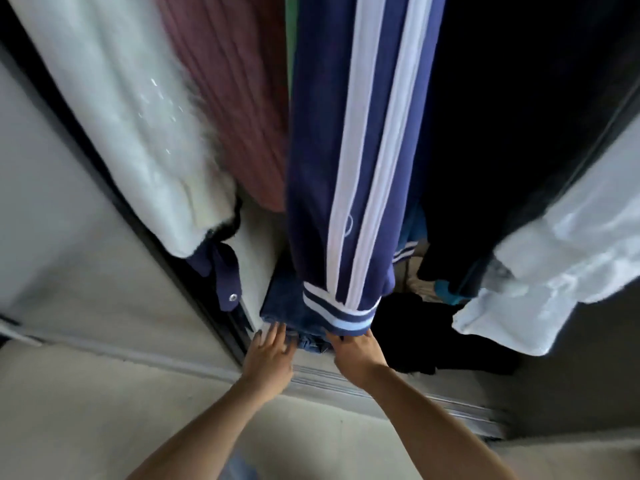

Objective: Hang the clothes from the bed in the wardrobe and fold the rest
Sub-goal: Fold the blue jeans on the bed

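Observation:
Folded blue jeans (pixel 284 303) lie on the wardrobe floor under a hanging navy track jacket (pixel 346 168) with white stripes. My left hand (pixel 270 355) has its fingers stretched flat against the front edge of the jeans. My right hand (pixel 356 351) touches the jeans just below the jacket's striped cuff; its fingertips are hidden under the cuff, so its grip is unclear.
Hanging in the wardrobe are a white fluffy garment (pixel 138 116), a maroon garment (pixel 235 98), dark clothes (pixel 519 133) and a white shirt (pixel 554 254). A black heap (pixel 415 330) lies on the wardrobe floor. The sliding-door track (pixel 346 382) runs along the front.

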`<state>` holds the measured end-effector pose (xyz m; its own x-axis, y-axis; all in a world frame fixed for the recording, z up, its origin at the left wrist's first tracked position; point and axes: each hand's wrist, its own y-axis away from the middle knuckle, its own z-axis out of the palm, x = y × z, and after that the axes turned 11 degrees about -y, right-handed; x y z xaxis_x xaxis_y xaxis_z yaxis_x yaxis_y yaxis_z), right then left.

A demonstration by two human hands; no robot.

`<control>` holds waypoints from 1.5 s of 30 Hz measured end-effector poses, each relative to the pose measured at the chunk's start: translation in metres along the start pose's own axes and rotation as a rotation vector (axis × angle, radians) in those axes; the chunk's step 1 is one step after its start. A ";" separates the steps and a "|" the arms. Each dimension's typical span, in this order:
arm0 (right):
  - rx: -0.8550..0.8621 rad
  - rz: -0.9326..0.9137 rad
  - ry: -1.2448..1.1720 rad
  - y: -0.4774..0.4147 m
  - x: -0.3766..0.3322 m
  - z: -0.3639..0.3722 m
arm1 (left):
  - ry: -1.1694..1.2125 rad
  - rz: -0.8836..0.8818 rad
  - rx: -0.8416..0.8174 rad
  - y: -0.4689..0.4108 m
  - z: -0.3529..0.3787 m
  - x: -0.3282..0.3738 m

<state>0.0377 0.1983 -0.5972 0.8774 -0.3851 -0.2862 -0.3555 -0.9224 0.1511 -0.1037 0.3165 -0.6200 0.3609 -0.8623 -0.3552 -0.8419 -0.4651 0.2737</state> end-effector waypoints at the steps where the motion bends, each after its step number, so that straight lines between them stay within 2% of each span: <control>1: 0.021 0.010 -0.033 0.011 -0.017 -0.027 | 0.029 -0.018 0.038 0.020 -0.025 -0.009; 2: 0.069 0.032 -0.031 0.022 -0.030 -0.042 | 0.048 -0.046 0.070 0.039 -0.044 -0.016; 3: 0.029 0.064 -0.024 0.035 -0.047 -0.057 | 0.066 -0.080 0.079 0.058 -0.058 -0.023; 5: -0.140 -0.007 0.019 0.061 -0.079 -0.074 | 0.078 -0.136 0.070 0.097 -0.084 -0.041; 9: -0.221 -0.040 -0.006 0.084 -0.144 -0.136 | 0.163 -0.197 0.111 0.157 -0.129 -0.099; 12: -0.258 -0.193 0.086 0.075 -0.183 -0.173 | 0.180 -0.278 0.216 0.175 -0.164 -0.151; 16: -0.131 -0.319 0.184 0.059 -0.243 -0.231 | 0.137 -0.325 0.355 0.197 -0.214 -0.220; 21: 0.227 -0.577 0.350 0.035 -0.303 -0.306 | 0.135 -0.401 0.500 0.219 -0.269 -0.297; 24: 0.416 -0.609 0.492 0.018 -0.324 -0.369 | 0.112 -0.480 0.595 0.224 -0.315 -0.339; 27: 0.488 -0.516 0.672 0.011 -0.344 -0.438 | 0.091 -0.498 0.705 0.226 -0.362 -0.369; 30: 0.350 -0.470 0.941 0.000 -0.349 -0.470 | 0.079 -0.442 0.803 0.219 -0.401 -0.381; 31: 0.326 -0.473 1.028 -0.001 -0.351 -0.474 | 0.093 -0.419 0.809 0.215 -0.406 -0.381; 33: 0.313 -0.450 1.161 0.000 -0.358 -0.481 | 0.140 -0.411 0.721 0.208 -0.406 -0.378; 38: 0.311 -0.460 1.231 0.002 -0.366 -0.494 | 0.419 -0.331 0.583 0.205 -0.403 -0.383; 45: 0.340 -0.454 1.268 0.009 -0.365 -0.498 | 0.364 -0.377 0.438 0.217 -0.415 -0.371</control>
<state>-0.1249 0.3457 -0.0200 0.5608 0.0692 0.8251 0.1373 -0.9905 -0.0103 -0.2534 0.4528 -0.0577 0.7087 -0.7054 -0.0112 -0.6893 -0.6889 -0.2244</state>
